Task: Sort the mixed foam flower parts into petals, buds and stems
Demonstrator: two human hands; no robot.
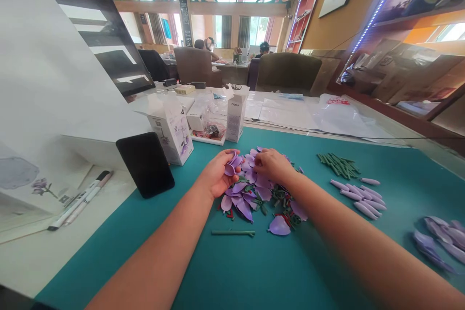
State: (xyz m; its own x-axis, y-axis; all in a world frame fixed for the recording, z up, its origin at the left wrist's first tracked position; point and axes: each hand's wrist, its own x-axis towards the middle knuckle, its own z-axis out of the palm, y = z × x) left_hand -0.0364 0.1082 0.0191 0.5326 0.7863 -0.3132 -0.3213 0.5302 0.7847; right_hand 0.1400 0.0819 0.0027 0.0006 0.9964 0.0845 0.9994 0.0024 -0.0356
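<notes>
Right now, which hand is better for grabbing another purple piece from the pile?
Probably the right hand: it's down at the pile, with no handful showing. The left hand, though close too, is cupping several purple pieces, so looks less free.

The mat [290, 266] before you is teal. The petals [230, 169] in your left hand [218, 174] are light purple, matching the heaped petals [242, 207], with dark green pieces [297, 219] and red pieces [229, 214] among these. To your right, the sticks [339, 165] are green and the pods [365, 209] pale lilac. The tablet [145, 164] at your left is plain black; the box [173, 138] beside it is white, printed with purple flowers [181, 129].
</notes>
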